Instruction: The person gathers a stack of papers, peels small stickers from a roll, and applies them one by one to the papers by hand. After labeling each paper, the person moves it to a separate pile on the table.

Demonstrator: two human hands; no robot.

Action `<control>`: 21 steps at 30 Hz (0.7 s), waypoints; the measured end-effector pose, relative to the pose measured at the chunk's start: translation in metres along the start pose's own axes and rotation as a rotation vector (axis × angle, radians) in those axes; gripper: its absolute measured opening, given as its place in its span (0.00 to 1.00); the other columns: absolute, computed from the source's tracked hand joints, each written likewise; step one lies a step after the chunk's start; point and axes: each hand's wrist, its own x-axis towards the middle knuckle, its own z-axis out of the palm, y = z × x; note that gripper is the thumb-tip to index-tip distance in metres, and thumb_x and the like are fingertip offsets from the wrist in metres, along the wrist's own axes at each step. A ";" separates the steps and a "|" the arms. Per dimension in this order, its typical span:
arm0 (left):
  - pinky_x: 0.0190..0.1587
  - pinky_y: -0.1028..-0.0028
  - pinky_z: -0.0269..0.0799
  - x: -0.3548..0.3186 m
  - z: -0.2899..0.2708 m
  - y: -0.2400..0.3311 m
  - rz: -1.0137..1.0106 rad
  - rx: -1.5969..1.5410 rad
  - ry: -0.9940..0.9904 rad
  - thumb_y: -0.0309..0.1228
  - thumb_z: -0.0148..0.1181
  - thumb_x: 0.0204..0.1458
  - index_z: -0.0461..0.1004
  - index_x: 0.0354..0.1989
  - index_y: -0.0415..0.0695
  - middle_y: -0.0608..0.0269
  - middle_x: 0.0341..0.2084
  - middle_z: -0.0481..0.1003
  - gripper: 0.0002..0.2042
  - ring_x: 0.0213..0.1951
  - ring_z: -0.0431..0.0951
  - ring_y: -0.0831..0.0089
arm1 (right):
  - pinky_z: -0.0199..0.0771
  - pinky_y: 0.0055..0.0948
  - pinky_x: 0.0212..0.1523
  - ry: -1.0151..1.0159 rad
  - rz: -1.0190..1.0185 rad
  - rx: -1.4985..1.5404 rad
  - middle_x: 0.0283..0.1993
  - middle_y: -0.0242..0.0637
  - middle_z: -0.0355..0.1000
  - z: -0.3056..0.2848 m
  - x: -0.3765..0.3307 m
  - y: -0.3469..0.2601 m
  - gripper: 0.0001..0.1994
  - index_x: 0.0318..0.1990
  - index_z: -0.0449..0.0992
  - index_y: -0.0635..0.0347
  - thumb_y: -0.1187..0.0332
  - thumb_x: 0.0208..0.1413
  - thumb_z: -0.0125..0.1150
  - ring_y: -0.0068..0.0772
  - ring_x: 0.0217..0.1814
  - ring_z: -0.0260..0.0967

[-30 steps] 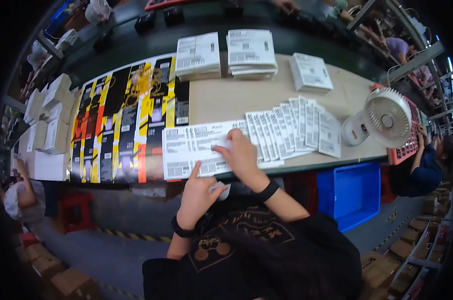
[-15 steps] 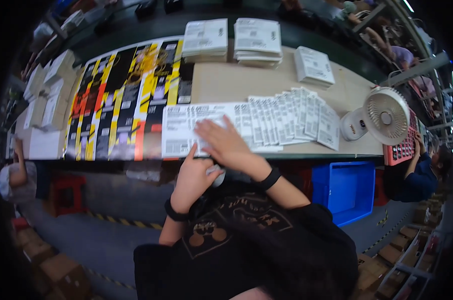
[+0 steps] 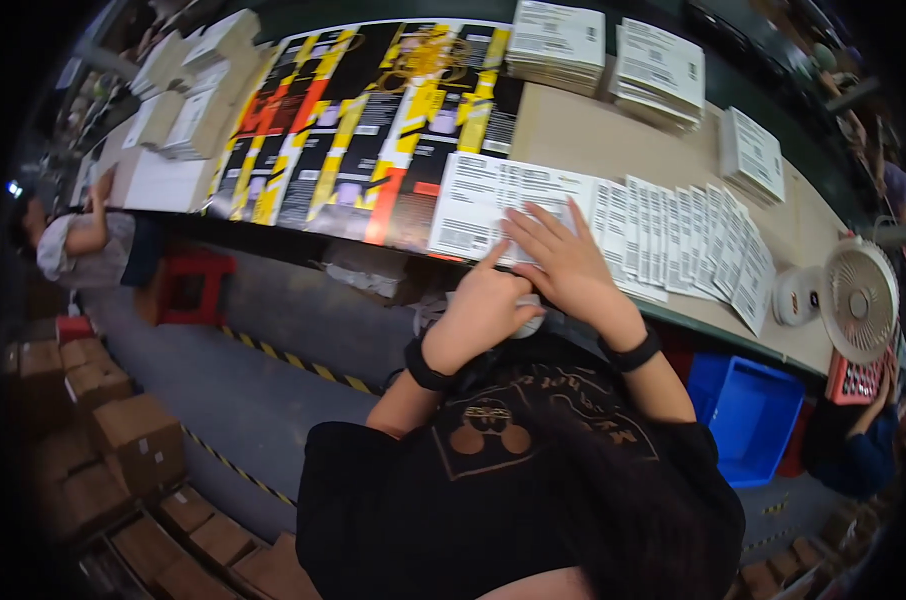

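Printed white leaflets (image 3: 465, 205) lie overlapped in a row along the table's near edge. My right hand (image 3: 565, 262) rests palm down on them, fingers spread. Just left of it is my left hand (image 3: 476, 318), its index finger stretched out to the leaflets' near edge and its thumb apart. The other fingers of that hand are curled, and I see nothing held in them. To the right, the row runs on into a fan of narrow folded leaflets (image 3: 685, 240). Something pale and round (image 3: 529, 324) shows below my left hand; its kind is unclear.
Leaflet stacks (image 3: 556, 40) stand along the far side. Left are colourful printed sheets (image 3: 348, 150) bearing yellow rubber bands (image 3: 425, 55), and more white stacks (image 3: 195, 125). A fan (image 3: 859, 300) stands at right, a blue bin (image 3: 745, 420) below. Co-workers sit at both sides.
My view has turned, so the table now sits tilted and farther right in the picture. Both hands stay at the leaflets, in nearly the same pose.
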 end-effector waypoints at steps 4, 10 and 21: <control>0.58 0.61 0.57 -0.011 -0.016 -0.007 -0.014 0.005 -0.077 0.32 0.65 0.36 0.75 0.21 0.41 0.57 0.17 0.73 0.08 0.30 0.74 0.56 | 0.35 0.51 0.65 -0.047 0.102 -0.010 0.61 0.31 0.58 -0.014 0.000 -0.018 0.25 0.58 0.61 0.52 0.62 0.50 0.54 0.37 0.65 0.50; 0.57 0.61 0.59 -0.013 -0.015 -0.005 0.064 -0.084 0.108 0.31 0.64 0.38 0.73 0.18 0.41 0.59 0.14 0.71 0.08 0.22 0.71 0.59 | 0.36 0.48 0.65 -0.070 0.260 0.051 0.59 0.35 0.61 -0.043 -0.034 -0.016 0.25 0.56 0.62 0.56 0.66 0.49 0.56 0.40 0.65 0.50; 0.52 0.65 0.63 0.040 0.028 0.007 -0.042 -0.263 0.554 0.23 0.62 0.39 0.75 0.33 0.40 0.62 0.18 0.72 0.10 0.28 0.73 0.68 | 0.65 0.15 0.38 0.072 0.616 1.253 0.33 0.30 0.71 -0.005 -0.058 0.036 0.06 0.35 0.72 0.66 0.75 0.49 0.59 0.15 0.36 0.66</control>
